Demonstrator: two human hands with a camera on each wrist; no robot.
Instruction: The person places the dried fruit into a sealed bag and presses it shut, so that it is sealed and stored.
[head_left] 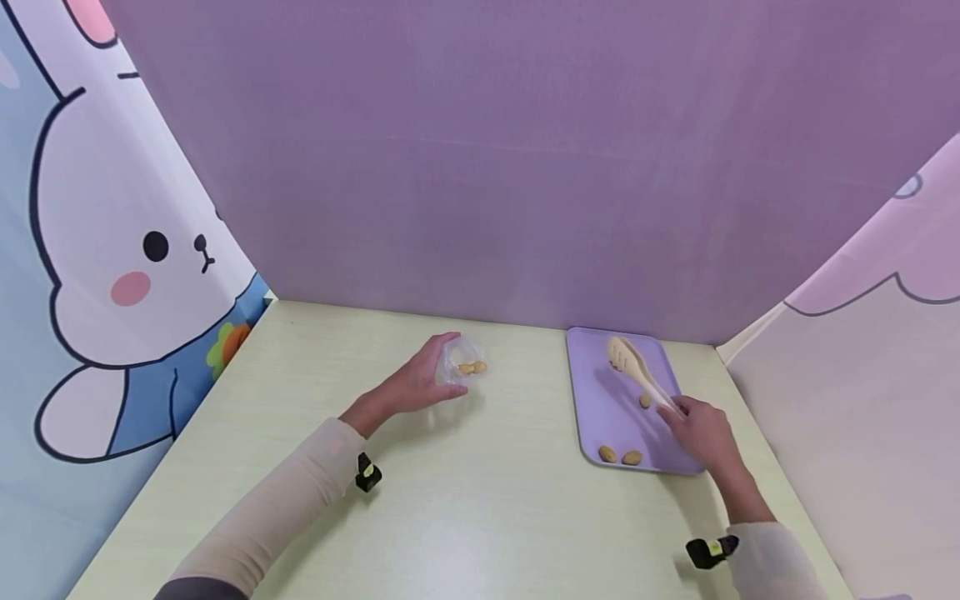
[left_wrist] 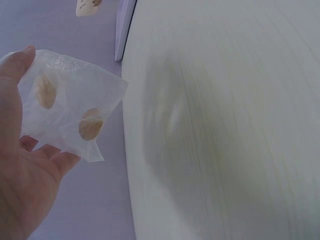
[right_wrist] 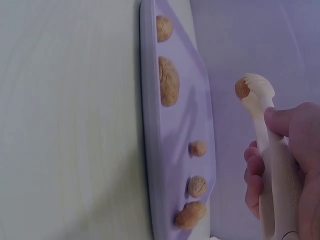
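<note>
My left hand (head_left: 416, 379) holds a clear plastic bag (left_wrist: 65, 120) between thumb and fingers, above the table. Two brown nuts, like walnuts, show through its side in the left wrist view. My right hand (head_left: 699, 429) grips cream-coloured tongs (right_wrist: 265, 145) by the arms, over the lilac tray (head_left: 588, 375). Pinched in the tongs' slotted tips is a walnut (right_wrist: 242, 89), raised above the tray. Several more walnuts lie on the tray, among them one walnut (right_wrist: 169, 82) near its edge and a smaller-looking walnut (right_wrist: 198, 148) farther along.
The pale wooden table (head_left: 450, 500) meets a purple wall panel (head_left: 480, 167) at the back. On the left hangs a rabbit-printed sheet (head_left: 112, 208), and on the right a pink and white printed one (head_left: 885, 375). The tray lies near the table's back right corner.
</note>
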